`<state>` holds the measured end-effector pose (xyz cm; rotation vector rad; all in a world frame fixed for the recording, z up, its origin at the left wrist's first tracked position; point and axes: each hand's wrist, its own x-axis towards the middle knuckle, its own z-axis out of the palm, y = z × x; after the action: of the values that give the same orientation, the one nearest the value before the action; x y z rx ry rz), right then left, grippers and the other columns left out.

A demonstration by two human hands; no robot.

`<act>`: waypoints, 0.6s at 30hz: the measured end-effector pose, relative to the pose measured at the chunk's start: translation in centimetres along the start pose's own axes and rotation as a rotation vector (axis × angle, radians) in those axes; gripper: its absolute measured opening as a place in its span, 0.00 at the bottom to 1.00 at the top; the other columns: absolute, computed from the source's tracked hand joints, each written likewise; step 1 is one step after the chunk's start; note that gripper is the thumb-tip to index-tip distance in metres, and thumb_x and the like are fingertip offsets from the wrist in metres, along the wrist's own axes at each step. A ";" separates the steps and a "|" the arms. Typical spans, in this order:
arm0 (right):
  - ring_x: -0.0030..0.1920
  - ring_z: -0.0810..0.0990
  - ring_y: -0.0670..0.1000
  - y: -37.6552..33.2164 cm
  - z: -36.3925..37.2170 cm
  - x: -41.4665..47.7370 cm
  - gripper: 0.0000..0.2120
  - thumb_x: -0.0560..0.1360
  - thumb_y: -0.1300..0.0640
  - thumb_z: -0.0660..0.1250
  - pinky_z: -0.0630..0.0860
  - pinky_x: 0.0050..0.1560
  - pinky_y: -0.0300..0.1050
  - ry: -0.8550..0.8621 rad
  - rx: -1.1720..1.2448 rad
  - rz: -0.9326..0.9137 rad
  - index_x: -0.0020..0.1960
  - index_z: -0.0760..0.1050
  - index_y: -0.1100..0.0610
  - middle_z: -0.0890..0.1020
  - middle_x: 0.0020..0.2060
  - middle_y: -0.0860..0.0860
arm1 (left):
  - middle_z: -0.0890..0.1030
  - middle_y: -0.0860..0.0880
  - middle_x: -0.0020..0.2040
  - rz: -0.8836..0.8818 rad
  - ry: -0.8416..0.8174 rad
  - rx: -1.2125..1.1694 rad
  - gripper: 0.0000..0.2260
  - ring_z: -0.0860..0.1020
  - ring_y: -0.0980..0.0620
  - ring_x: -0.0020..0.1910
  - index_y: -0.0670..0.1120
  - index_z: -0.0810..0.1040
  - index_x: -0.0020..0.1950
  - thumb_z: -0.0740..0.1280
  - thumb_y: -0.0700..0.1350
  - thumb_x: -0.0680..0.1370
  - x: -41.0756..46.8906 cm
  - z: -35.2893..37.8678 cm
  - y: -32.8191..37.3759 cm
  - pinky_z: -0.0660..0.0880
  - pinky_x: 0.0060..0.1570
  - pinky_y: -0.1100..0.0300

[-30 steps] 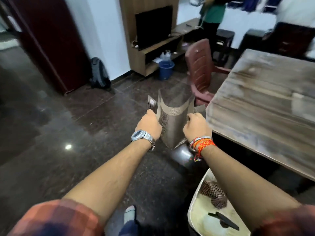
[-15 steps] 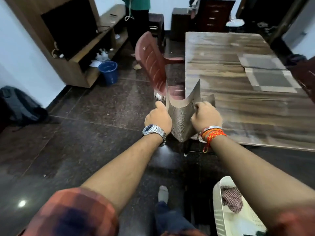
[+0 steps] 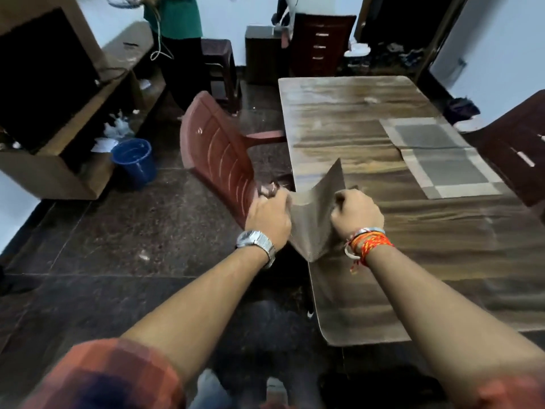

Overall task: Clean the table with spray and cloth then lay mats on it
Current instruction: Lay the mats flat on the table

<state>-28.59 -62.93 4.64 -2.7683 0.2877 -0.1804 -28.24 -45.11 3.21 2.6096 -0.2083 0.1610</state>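
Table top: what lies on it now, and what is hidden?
A far mat and a near mat lie flat, adjoining, near the table's right edge. The left hand and right hand hold a bent third mat, which hides the top behind it.

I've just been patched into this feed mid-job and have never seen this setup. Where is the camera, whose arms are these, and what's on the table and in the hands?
There is no machine here. The camera sits on a person's head and looks forward and down, so the two arms coming in from the bottom edge are that person's own. The left hand, with the wristwatch, and the right hand, with orange threads at the wrist, each grip one side of a bendy brown mat. It sags between them over the left edge of the wooden table. Two mats lie flat toward the table's right side, next to each other: a farther mat and a nearer mat. A red plastic chair stands at the table's left.
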 end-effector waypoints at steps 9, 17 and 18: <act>0.70 0.67 0.52 0.7 -0.8 10.3 0.38 0.67 0.49 0.76 0.60 0.69 0.40 -0.264 0.079 0.033 0.73 0.65 0.55 0.68 0.70 0.53 | 0.80 0.50 0.61 0.042 -0.102 -0.385 0.13 0.76 0.51 0.62 0.48 0.80 0.62 0.65 0.43 0.78 12.3 -0.2 -3.7 0.66 0.61 0.63; 0.64 0.71 0.43 2.6 -2.2 18.9 0.44 0.62 0.48 0.79 0.62 0.65 0.35 -0.175 0.424 0.247 0.73 0.65 0.54 0.72 0.67 0.49 | 0.72 0.56 0.70 -0.052 -0.192 -0.687 0.43 0.70 0.62 0.67 0.52 0.71 0.72 0.82 0.57 0.60 23.8 -1.5 -8.7 0.65 0.70 0.62; 0.64 0.70 0.42 2.8 -1.8 20.1 0.45 0.62 0.49 0.80 0.62 0.64 0.34 -0.135 0.449 0.258 0.74 0.65 0.54 0.72 0.67 0.49 | 0.70 0.56 0.72 -0.059 -0.198 -0.684 0.46 0.68 0.61 0.69 0.52 0.69 0.74 0.82 0.58 0.59 24.7 -0.8 -9.0 0.64 0.71 0.61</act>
<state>-9.83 -70.53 7.12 -2.2623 0.4975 0.0096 -2.45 -39.92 3.36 1.9431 -0.2097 -0.1664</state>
